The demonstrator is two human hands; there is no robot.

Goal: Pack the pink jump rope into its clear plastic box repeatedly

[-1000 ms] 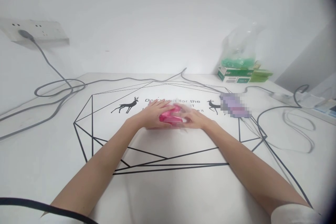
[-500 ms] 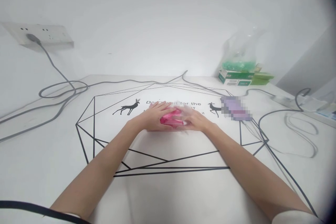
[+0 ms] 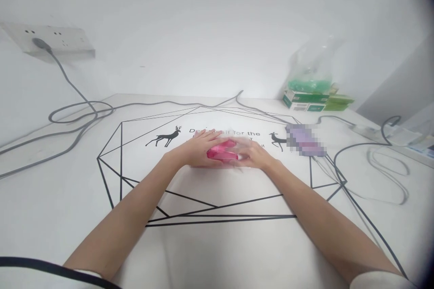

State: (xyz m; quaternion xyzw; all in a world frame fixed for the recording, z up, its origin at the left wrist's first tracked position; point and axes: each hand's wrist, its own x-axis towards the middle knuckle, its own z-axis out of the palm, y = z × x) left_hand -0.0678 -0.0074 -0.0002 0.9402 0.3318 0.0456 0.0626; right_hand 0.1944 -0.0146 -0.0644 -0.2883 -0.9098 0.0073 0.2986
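Note:
Between my hands lies a glossy pink package [image 3: 222, 151] in clear, crinkled plastic, low over the printed mat [image 3: 217, 189]; what is inside I cannot make out. My left hand [image 3: 200, 148] holds its left side, with fingers over the far top and the thumb along the near edge. On the right, my right hand [image 3: 253, 156] has its fingers bent together on the clear plastic end [image 3: 242, 142]. The package partly covers the mat's printed words.
A pixelated purple phone-like object [image 3: 305, 140] lies right of my hands. Grey cables [image 3: 81, 117] loop at left, and a black cable [image 3: 364, 210] runs along the right. Boxes [image 3: 305, 98] under a clear bag with green contents [image 3: 310, 83] stand at the back right.
Both hands keep nearly the same place on the pink package. Only small finger shifts on the plastic show, and the view has tilted very slightly.

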